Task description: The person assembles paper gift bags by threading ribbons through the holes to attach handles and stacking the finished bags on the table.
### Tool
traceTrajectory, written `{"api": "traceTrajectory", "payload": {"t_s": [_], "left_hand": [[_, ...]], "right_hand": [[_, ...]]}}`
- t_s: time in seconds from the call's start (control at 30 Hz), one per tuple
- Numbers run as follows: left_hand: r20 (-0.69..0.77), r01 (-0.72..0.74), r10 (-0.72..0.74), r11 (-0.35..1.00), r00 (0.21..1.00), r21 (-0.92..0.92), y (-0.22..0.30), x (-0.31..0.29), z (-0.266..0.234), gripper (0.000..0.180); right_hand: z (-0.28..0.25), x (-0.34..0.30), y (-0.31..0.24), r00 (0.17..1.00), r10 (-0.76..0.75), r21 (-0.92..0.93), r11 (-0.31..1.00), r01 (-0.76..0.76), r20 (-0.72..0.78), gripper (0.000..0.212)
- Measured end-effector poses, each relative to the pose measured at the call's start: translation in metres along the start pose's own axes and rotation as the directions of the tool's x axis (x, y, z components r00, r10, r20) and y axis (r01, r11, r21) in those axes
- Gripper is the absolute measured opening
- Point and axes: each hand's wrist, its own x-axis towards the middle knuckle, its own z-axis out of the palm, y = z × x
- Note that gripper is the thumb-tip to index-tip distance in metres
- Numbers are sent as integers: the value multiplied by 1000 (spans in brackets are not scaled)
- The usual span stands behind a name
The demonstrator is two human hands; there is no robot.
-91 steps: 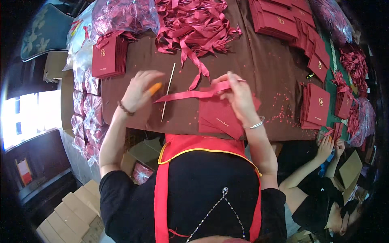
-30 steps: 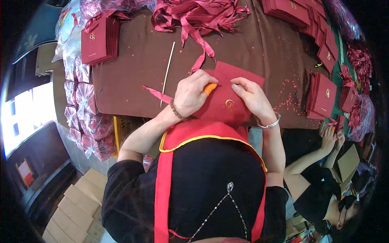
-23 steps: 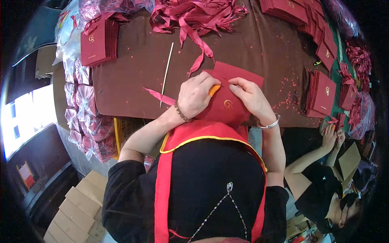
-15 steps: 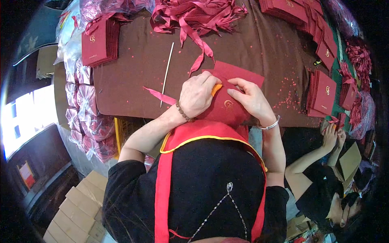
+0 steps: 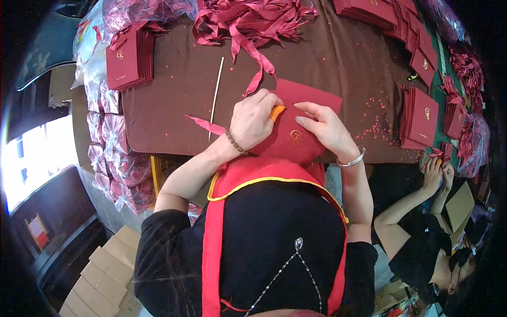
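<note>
A flat dark red gift bag (image 5: 282,141) with a gold emblem lies at the table's front edge, against my apron. My left hand (image 5: 252,120) is closed at the bag's upper left, an orange cover on one digit. A pink-red ribbon (image 5: 205,124) sticks out leftward from under that wrist; its other end is hidden. Over the bag's right side rests my right hand (image 5: 330,132), thumb and index finger apart, its other fingers partly hidden. Another dark red panel (image 5: 311,95) shows just beyond the hands.
Loose red ribbons (image 5: 248,24) heap at the back. A thin white stick (image 5: 216,98) lies left of my hands. Bag stacks stand at left (image 5: 127,61) and right (image 5: 420,119). Another person's hands (image 5: 435,174) work at lower right. Wrapped bundles (image 5: 113,137) pile up at left.
The whole view has shifted slightly. My right index finger and thumb stay apart over the bag, and my left hand keeps its place. The other person has leaned a little.
</note>
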Motion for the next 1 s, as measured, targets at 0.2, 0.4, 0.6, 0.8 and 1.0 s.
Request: {"api": "traceTrajectory", "payload": {"t_s": [0.2, 0.4, 0.6, 0.8, 1.0], "left_hand": [[-1, -70, 70, 998, 998, -2, 6, -1, 4, 8], [17, -37, 36, 999, 999, 39, 7, 0, 2, 8], [61, -30, 26, 997, 998, 69, 7, 3, 0, 8], [62, -58, 52, 994, 997, 97, 5, -1, 0, 7], [84, -54, 44, 992, 995, 112, 2, 2, 1, 7]], "right_hand": [[1, 2, 2, 1000, -5, 7, 1000, 5, 0, 36], [2, 3, 9, 1000, -17, 24, 1000, 17, -10, 35], [5, 4, 9, 999, -15, -29, 999, 14, -44, 35], [5, 2, 1, 998, 27, -134, 990, -34, -49, 34], [7, 2, 5, 997, 6, -146, 989, -17, -77, 35]]}}
